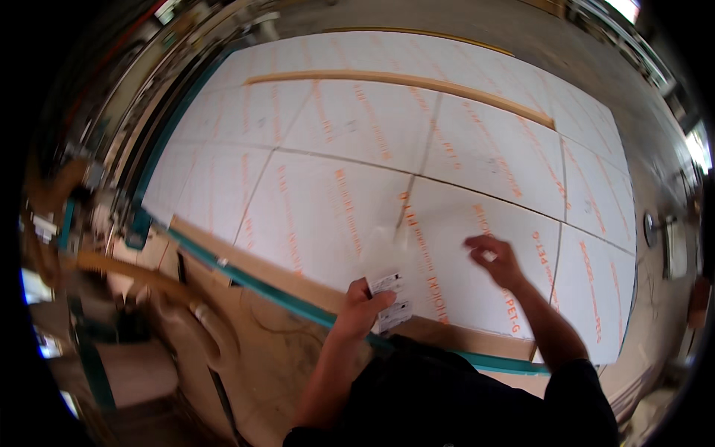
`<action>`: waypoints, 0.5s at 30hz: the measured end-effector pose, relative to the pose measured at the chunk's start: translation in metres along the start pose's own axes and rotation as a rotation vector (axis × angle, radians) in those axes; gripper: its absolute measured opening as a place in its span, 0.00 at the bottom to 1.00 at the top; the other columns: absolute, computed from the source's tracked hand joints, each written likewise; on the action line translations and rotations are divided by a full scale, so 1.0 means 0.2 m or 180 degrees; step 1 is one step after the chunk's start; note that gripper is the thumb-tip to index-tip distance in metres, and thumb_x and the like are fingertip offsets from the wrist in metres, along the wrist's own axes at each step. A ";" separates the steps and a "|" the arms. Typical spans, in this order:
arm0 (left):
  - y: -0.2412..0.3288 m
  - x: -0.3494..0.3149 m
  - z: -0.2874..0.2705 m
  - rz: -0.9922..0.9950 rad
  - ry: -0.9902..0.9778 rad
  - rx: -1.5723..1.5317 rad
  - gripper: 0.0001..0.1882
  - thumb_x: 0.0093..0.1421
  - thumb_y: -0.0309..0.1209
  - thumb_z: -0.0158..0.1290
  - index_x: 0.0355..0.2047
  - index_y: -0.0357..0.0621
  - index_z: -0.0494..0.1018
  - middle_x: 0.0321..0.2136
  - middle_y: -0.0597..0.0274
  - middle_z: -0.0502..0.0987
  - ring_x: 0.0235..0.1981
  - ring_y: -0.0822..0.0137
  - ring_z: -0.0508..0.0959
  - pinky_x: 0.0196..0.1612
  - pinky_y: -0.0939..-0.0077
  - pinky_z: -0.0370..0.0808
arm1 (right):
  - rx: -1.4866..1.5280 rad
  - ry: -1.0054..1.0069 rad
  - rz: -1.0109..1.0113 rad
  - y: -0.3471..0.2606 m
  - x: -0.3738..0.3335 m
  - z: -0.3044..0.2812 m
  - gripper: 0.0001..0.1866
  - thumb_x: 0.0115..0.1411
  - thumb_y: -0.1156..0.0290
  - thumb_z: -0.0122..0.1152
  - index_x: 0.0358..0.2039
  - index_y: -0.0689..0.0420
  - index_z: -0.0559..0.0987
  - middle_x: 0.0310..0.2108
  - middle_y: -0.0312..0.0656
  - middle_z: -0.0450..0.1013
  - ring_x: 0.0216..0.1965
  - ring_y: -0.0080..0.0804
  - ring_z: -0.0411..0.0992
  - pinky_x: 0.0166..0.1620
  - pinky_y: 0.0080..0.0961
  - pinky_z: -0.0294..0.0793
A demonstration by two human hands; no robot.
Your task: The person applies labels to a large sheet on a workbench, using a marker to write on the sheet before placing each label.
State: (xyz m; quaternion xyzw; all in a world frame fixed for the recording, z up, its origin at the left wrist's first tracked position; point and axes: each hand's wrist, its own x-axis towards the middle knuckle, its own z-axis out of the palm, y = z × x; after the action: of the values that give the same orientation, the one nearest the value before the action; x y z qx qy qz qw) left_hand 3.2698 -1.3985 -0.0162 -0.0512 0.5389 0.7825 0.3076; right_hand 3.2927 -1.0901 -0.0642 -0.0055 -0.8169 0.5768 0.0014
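My left hand (359, 311) is closed around a strip of white printed labels (395, 316), the thumb lying across it. The strip hangs over the near edge of a large white panel surface (342, 216). Dark straight seams cut this surface into rectangular panels, and slanting rows of orange print run over its film. Above the panels to the right, my right hand (497, 262) has its thumb and forefinger curled together into a ring. Whatever its fingertips may pinch is too small to make out.
A long wooden strip (402, 77) lies across the far panels. Brown board (261, 268) and a teal machine edge (290, 304) border the near side. At the left are bent tan hoses (212, 328) and a machine rail (167, 127). A stand (674, 246) is at the right.
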 end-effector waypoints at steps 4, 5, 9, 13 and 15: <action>0.01 -0.15 -0.17 0.0264 -0.0059 -0.0087 0.16 0.55 0.23 0.51 0.45 0.33 0.71 0.35 0.60 0.77 0.35 0.70 0.77 0.37 0.75 0.74 | 0.0718 -0.1295 -0.0452 -0.54 0.05 0.52 0.13 0.51 0.76 0.61 0.39 0.62 0.77 0.35 0.41 0.75 0.35 0.25 0.71 0.41 0.21 0.69; 0.04 -0.22 -0.25 0.0378 -0.0078 -0.0132 0.16 0.54 0.21 0.50 0.45 0.33 0.71 0.37 0.59 0.77 0.36 0.69 0.77 0.39 0.74 0.74 | 0.0597 -0.1362 -0.0517 -0.60 0.05 0.65 0.10 0.51 0.74 0.62 0.35 0.63 0.78 0.33 0.40 0.75 0.33 0.24 0.71 0.39 0.22 0.69; 0.10 -0.44 -0.56 0.0618 0.0027 -0.0135 0.14 0.56 0.22 0.51 0.44 0.33 0.72 0.38 0.59 0.77 0.37 0.70 0.77 0.43 0.75 0.74 | 0.0452 -0.1494 0.0173 -0.78 0.03 1.05 0.07 0.50 0.74 0.63 0.26 0.64 0.77 0.28 0.39 0.75 0.30 0.23 0.71 0.35 0.22 0.69; 0.08 -0.54 -0.84 0.1192 0.0094 0.0032 0.13 0.59 0.25 0.53 0.45 0.36 0.73 0.38 0.64 0.77 0.37 0.76 0.75 0.42 0.79 0.72 | 0.0437 -0.1609 0.0108 -0.86 0.09 1.37 0.08 0.50 0.76 0.62 0.31 0.62 0.77 0.28 0.35 0.74 0.28 0.19 0.69 0.36 0.19 0.68; 0.07 -0.57 -1.00 0.1375 0.0321 0.0010 0.11 0.61 0.25 0.52 0.44 0.37 0.74 0.37 0.67 0.77 0.37 0.78 0.74 0.42 0.81 0.71 | 0.0281 -0.1052 -0.0546 -0.95 0.13 1.53 0.12 0.48 0.77 0.63 0.35 0.62 0.76 0.31 0.39 0.73 0.32 0.23 0.70 0.38 0.21 0.69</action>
State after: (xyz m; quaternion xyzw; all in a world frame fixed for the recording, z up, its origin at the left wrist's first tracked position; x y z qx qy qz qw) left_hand 3.3045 -1.6257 -0.0401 0.0269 0.5533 0.8259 0.1056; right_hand 3.2632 -1.4423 0.0130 0.1590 -0.7774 0.6029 -0.0833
